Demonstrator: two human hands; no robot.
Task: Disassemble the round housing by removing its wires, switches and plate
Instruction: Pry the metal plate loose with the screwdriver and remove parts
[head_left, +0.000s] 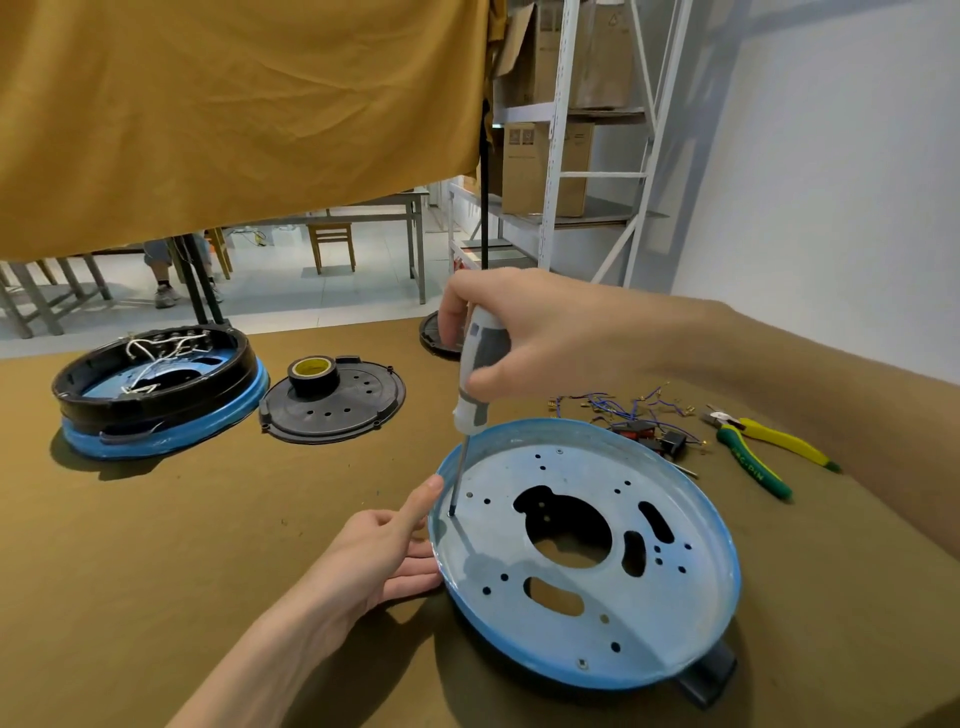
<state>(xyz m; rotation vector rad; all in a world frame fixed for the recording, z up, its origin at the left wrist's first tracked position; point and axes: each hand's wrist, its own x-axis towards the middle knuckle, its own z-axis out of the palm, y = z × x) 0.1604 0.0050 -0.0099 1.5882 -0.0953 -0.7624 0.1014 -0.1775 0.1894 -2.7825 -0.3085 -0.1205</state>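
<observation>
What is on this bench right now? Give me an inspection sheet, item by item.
Surface: table under olive-brown cloth.
Job's things: blue round housing, its perforated plate still in; screwdriver tip at the plate's left edge.
Clutter: second housing, black cover with tape roll on it, pliers, another black disc behind the right hand.
Grippers: left hand steadies the housing's rim; right hand grips the screwdriver.
Cables: removed wires and switches lie behind the housing.
Surroundings: yellow curtain, shelving with boxes.
</observation>
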